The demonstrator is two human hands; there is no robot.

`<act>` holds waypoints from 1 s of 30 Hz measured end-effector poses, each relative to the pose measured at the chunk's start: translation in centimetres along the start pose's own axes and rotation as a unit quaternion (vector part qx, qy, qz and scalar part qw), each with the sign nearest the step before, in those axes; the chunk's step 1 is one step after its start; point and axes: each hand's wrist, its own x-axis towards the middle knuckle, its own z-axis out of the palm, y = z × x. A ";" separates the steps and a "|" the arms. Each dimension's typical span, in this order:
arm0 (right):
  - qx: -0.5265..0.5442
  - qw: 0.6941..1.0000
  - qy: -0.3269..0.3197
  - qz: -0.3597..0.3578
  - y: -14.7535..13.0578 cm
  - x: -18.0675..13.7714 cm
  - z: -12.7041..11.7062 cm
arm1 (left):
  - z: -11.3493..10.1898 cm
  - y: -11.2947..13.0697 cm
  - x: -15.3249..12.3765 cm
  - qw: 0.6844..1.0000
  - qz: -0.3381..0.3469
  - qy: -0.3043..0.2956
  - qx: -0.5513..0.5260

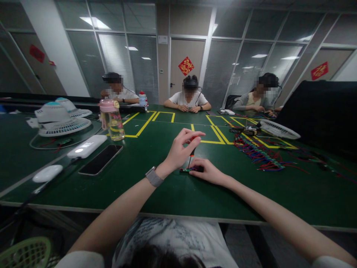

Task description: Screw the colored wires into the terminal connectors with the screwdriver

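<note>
My left hand (180, 149), with a watch (154, 176) on its wrist, is closed round the handle of a screwdriver (192, 152). The tool stands nearly upright, its shaft pointing down at a small green circuit board (184, 170) on the table. Whether the tip sits in a screw is too small to tell. Low on the tabletop, my right hand (206, 171) has its fingers closed at the right end of the board, by a dark piece there. Those fingers partly hide the board.
Wired circuit boards (259, 152) lie in a row to the right, near pliers (245, 130) and a fan (279, 128). A phone (100, 160), a white power bank (87, 146) and a drink bottle (113, 121) stand or lie left. Several people sit across the green table (156, 197).
</note>
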 end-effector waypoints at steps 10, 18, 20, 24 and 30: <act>-0.003 1.000 -0.001 0.004 -0.2 0.0 -0.1 | 0.2 0.2 0.0 1.000 -0.013 0.018 -0.016; 0.003 1.000 -0.003 0.003 -0.4 0.0 -0.1 | 0.1 0.3 -0.1 0.999 -0.020 0.000 -0.027; 0.002 1.000 -0.007 0.003 -0.5 0.0 -0.2 | 0.2 0.3 -0.1 0.997 -0.036 -0.012 -0.073; -0.002 1.000 -0.005 0.002 -0.3 0.0 -0.2 | 0.3 0.3 -0.1 0.999 -0.021 0.009 -0.031; 0.000 1.000 0.002 -0.004 0.1 0.0 0.0 | 0.3 0.6 -0.1 0.996 0.054 0.023 0.068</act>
